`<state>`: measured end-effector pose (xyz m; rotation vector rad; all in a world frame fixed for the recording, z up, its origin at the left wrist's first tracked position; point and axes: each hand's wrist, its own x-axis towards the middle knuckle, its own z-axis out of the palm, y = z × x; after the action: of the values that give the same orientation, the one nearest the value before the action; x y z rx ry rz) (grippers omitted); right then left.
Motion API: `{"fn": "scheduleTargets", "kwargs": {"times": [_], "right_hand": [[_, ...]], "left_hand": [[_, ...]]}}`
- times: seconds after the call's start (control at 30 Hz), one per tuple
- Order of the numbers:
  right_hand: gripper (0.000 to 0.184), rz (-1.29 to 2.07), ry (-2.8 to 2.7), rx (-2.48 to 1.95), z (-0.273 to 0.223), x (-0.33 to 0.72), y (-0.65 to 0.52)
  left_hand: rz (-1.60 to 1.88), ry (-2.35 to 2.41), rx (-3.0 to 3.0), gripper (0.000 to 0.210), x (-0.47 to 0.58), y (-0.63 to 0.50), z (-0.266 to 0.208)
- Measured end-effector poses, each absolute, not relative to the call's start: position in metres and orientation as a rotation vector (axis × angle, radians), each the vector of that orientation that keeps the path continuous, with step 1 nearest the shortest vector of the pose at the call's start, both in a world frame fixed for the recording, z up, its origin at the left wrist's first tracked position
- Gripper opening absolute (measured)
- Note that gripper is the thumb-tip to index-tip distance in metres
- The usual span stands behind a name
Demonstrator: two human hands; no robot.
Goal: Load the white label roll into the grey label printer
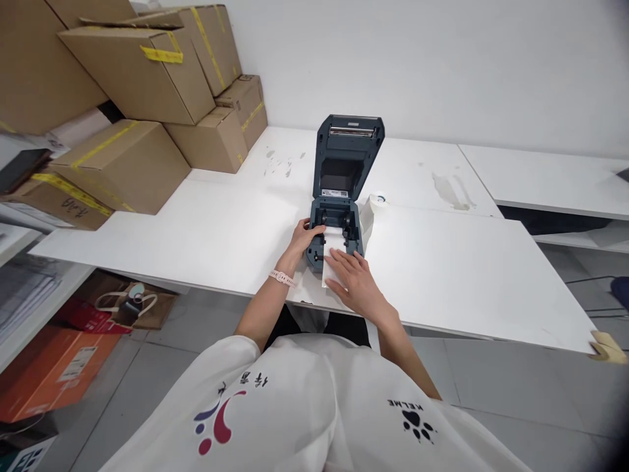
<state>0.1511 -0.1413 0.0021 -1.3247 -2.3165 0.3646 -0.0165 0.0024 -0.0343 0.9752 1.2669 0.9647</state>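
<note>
A dark label printer [349, 160] stands on the white table with its lid tipped up and back. Out of its open body a white label strip [334, 244] runs over the front toward me. My left hand [302, 237] rests against the printer's left side, thumb reaching over the rim near the strip and fingers around the outer wall, partly hidden. My right hand [358, 283] lies over the strip at the printer's front, fingers stretched out and flat on it. Just right of the printer sits a white roll [377, 202] with a loose end.
Cardboard boxes [122, 160] with yellow tape are stacked at the table's left end. The white table [442, 275] runs close in front of me, its right corner [609, 346] padded. A wall [422, 65] rises behind. On the floor at left lies an orange box [54, 373].
</note>
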Motion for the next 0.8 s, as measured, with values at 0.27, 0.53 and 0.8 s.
{"fn": "scheduleTargets", "kwargs": {"times": [0.27,0.53,0.8], "right_hand": [[0.067,0.147,-1.844,-1.105,0.084,0.202,-0.031],[0.077,0.398,-1.729,-1.272,0.125,0.194,0.09],[0.052,0.182,-1.618,-1.154,0.056,0.172,-0.072]], "left_hand": [[0.938,1.226,0.95,0.077,-0.021,0.007,-0.041],[0.965,1.17,0.911,0.075,-0.025,0.003,-0.042],[0.968,1.078,0.86,0.075,-0.052,-0.039,-0.031]]}}
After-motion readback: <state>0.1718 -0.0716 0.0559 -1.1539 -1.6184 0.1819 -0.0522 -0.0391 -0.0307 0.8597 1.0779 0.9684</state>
